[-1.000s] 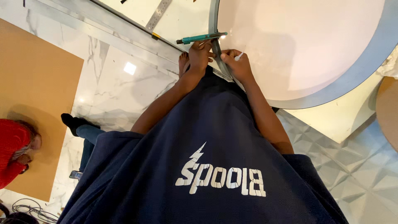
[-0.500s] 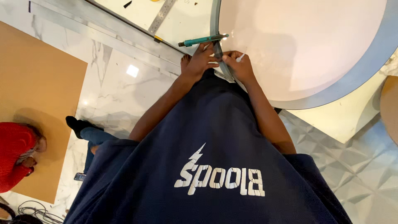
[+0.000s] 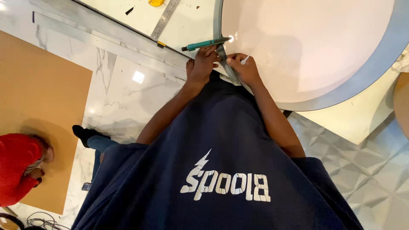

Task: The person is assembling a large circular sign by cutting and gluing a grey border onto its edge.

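A round panel (image 3: 306,47) fills the upper right of the frame, and both hands meet at its left rim near top centre: the left hand (image 3: 203,64) on the rim beneath a pen-like tool (image 3: 205,43), the right hand (image 3: 243,68) just right of it on the panel with a small stick (image 3: 244,60). A ruler (image 3: 165,18) lies up left of the tool on a sheet (image 3: 187,17). A board (image 3: 36,106) lies on the floor (image 3: 123,93) at the left, with another person (image 3: 19,168) at its lower left edge.

hands 2 (image 3: 203,64) (image 3: 245,70) | green tool 1 (image 3: 204,43) | metal ruler 1 (image 3: 165,19) | round panel 1 (image 3: 375,68)
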